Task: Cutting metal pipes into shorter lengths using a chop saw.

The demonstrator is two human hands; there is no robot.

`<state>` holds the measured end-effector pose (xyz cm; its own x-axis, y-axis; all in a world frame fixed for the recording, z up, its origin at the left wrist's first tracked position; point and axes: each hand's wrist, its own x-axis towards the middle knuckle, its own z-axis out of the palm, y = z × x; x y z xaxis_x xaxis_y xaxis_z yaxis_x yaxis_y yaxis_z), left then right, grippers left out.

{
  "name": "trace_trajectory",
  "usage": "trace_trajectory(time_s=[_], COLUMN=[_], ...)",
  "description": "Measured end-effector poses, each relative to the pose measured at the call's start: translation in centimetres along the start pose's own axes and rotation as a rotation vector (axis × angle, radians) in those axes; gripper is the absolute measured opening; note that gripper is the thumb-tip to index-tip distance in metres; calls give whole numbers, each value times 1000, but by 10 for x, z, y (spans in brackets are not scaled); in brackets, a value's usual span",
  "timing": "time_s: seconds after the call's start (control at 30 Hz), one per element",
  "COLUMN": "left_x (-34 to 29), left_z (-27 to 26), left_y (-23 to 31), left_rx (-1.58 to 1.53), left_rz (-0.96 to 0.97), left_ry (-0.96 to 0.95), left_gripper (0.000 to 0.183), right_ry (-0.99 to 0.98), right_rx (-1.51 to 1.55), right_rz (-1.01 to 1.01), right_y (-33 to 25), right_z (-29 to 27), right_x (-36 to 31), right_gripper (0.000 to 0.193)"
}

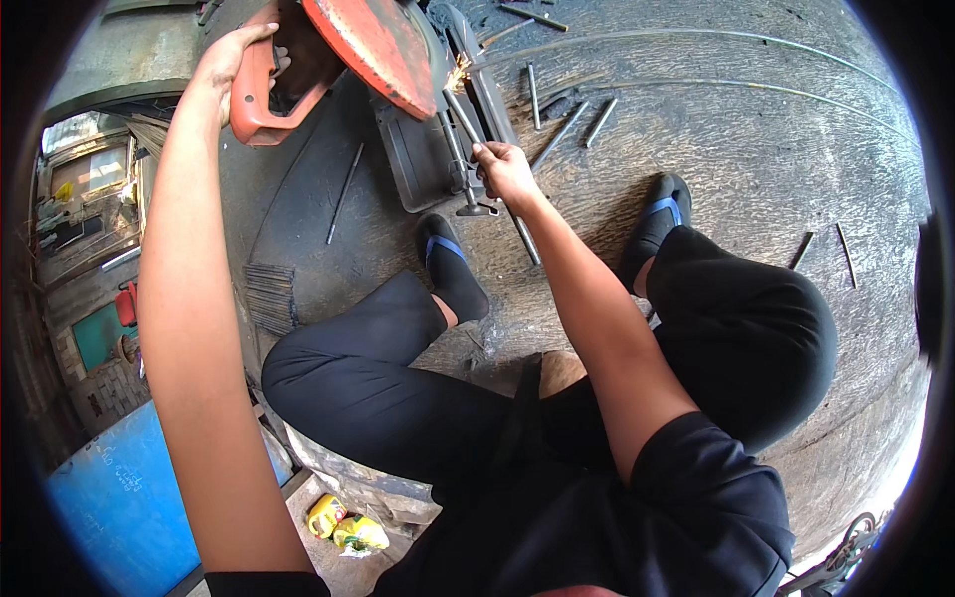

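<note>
Seemingly cutting, left hand is gripping orange loop-shaped handle at eleven o'clock, right hand grey metal rod; next likely needing steadiness

I sit in a metalworking workshop: at the top centre of the frame an orange-guarded cut-off saw throws sparks, metal rods lie strewn over the grimy floor to its right, and more short dark rods lie side by side at centre left.
</note>
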<state>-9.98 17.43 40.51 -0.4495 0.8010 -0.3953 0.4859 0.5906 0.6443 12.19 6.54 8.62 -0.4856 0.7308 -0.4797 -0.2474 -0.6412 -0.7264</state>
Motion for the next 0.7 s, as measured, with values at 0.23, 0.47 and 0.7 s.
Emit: trace_trajectory(time_s=[0.23, 0.47, 0.7], left_x=[-1, -3, 2], left_z=[-5, -5, -8], left_y=[0, 4, -3], left_rx=[-14, -23, -17], left_rz=[-27, -32, -37], left_ry=[13, 10, 9], left_gripper=[42, 41, 38], right_ry=[216, 299, 359], right_rx=[-542, -635, -689], right_rz=[-326, -412, -371], right_y=[-3, -12, -15], right_z=[10, 14, 24], right_x=[-5, -12, -16], right_gripper=[30, 28, 30])
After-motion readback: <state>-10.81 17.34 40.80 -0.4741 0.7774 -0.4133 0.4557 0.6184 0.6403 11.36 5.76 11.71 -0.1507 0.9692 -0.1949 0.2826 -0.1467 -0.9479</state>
